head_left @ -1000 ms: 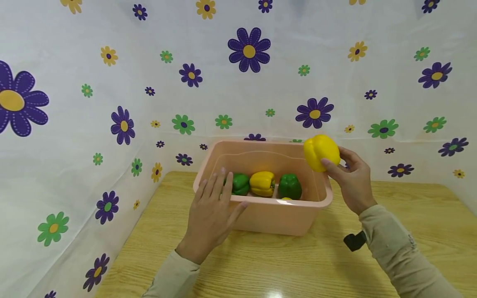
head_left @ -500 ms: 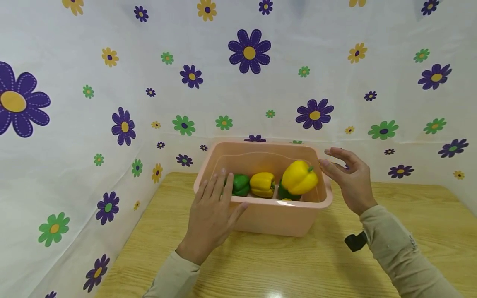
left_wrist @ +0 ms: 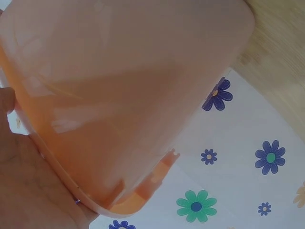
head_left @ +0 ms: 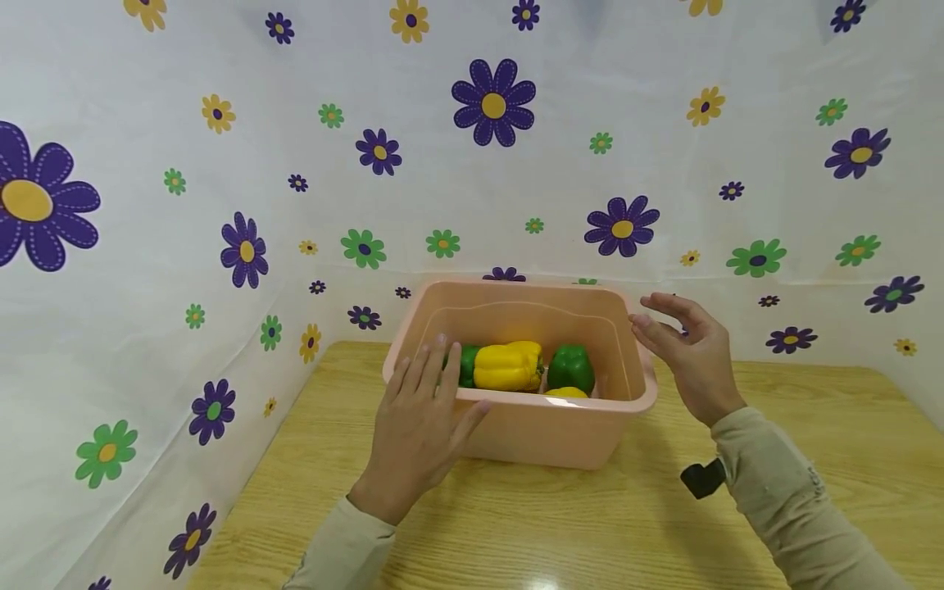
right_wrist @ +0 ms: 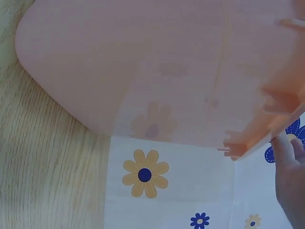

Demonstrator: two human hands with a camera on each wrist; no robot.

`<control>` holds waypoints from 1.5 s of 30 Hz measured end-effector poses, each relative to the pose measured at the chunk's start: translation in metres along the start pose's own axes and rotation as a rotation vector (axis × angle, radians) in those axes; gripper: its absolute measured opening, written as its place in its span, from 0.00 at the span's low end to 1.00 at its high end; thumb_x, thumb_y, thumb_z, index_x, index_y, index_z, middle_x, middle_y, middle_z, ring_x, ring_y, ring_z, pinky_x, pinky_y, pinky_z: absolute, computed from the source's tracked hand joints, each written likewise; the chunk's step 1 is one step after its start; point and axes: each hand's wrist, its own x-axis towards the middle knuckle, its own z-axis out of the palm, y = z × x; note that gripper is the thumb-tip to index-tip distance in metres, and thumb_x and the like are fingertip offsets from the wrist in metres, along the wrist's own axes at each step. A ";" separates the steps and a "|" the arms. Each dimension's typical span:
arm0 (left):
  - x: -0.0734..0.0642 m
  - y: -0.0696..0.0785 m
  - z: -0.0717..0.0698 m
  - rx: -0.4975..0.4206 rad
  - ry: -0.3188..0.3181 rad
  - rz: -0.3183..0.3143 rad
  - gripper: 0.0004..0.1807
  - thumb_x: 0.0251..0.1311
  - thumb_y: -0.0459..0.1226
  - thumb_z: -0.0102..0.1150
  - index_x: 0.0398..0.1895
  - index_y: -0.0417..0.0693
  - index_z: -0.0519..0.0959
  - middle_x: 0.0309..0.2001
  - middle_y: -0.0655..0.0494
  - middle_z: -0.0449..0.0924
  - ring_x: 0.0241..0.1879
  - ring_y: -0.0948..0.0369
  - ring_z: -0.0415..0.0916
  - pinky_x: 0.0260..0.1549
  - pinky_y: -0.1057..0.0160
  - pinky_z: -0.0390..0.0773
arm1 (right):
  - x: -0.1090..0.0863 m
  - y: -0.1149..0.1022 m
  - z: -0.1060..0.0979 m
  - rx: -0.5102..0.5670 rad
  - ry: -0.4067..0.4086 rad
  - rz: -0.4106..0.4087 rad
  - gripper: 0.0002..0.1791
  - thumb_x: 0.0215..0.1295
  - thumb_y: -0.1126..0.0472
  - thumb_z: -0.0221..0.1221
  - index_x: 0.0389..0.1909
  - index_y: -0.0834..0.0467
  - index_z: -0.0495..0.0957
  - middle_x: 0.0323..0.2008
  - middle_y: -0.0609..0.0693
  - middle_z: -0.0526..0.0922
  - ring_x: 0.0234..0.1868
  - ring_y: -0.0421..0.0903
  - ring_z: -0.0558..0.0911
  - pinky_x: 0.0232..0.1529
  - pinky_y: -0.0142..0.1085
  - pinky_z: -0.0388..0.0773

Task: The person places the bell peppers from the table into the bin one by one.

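Observation:
A pink plastic bin [head_left: 546,430] stands on the table with several bell peppers inside. A yellow bell pepper [head_left: 507,366] lies left of the middle, partly covering a green bell pepper [head_left: 467,366]. To its right are another green bell pepper [head_left: 571,369] and a yellow one [head_left: 566,392], mostly hidden by the front wall. My left hand [head_left: 413,426] rests over the bin's front left rim with straight fingers. At the right rim, my right hand [head_left: 693,352] has relaxed, parted fingers with nothing between them. Both wrist views mostly show the bin's outer wall [left_wrist: 119,95].
The bin sits on a wooden table [head_left: 560,524]. Behind and to the left hangs a white flower-print sheet [head_left: 428,188]. A small black object [head_left: 703,478] sits beneath the right sleeve [head_left: 782,483].
My right hand held a yellow bell pepper above the right rim and let it go. The pepper dropped into the bin and moved left. My left hand has stayed in place.

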 end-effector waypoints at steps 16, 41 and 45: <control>0.047 -0.050 -0.009 -0.445 -0.166 -0.266 0.43 0.76 0.63 0.33 0.80 0.41 0.53 0.79 0.37 0.49 0.75 0.37 0.52 0.70 0.34 0.55 | 0.005 -0.009 0.007 -0.692 -0.231 0.244 0.37 0.72 0.66 0.52 0.78 0.69 0.50 0.76 0.68 0.55 0.68 0.74 0.67 0.55 0.56 0.78; 0.068 -0.008 0.007 -0.616 -0.411 -0.229 0.62 0.59 0.77 0.39 0.82 0.48 0.34 0.82 0.49 0.28 0.79 0.42 0.35 0.73 0.38 0.47 | 0.008 -0.020 -0.069 -0.882 -0.402 0.218 0.36 0.78 0.64 0.47 0.78 0.69 0.42 0.77 0.70 0.42 0.69 0.80 0.58 0.63 0.69 0.62; 0.068 -0.004 0.007 -0.589 -0.404 -0.231 0.61 0.60 0.78 0.37 0.82 0.50 0.33 0.82 0.49 0.29 0.79 0.42 0.36 0.73 0.38 0.49 | 0.010 -0.020 -0.073 -0.876 -0.412 0.217 0.35 0.79 0.64 0.46 0.78 0.68 0.42 0.78 0.70 0.42 0.68 0.80 0.60 0.63 0.68 0.64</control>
